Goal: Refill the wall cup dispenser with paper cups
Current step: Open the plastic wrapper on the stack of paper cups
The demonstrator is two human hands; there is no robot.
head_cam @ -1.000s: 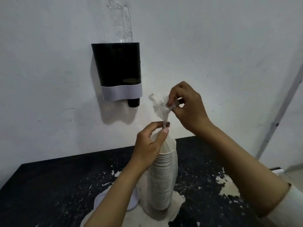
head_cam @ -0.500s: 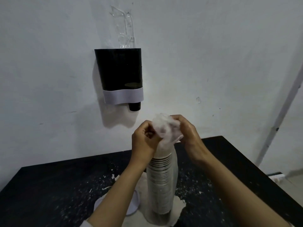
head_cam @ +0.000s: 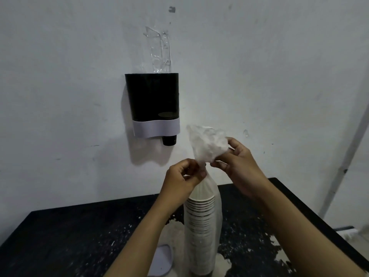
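Note:
A tall stack of white paper cups point(head_cam: 201, 232) stands upright on the black table point(head_cam: 65, 236), wrapped in a clear plastic bag point(head_cam: 206, 144). My left hand point(head_cam: 182, 176) pinches the bag's twisted neck just above the stack. My right hand point(head_cam: 238, 158) grips the loose, spread top of the bag to the right of the neck. On the wall behind hangs the black cup dispenser point(head_cam: 152, 96) with a white band near its bottom; a dark cup point(head_cam: 169, 140) pokes out below it.
Clear plastic point(head_cam: 158, 50) sticks up out of the dispenser's top against the white wall. A white lid point(head_cam: 162, 260) lies on the table left of the stack. The tabletop has chipped pale patches point(head_cam: 279, 256). A white pipe point(head_cam: 347, 156) runs down the wall at right.
The bag's top has gone from a bunched wad between both hands to a wider spread. My right hand moved up and right; the view tilted up slightly.

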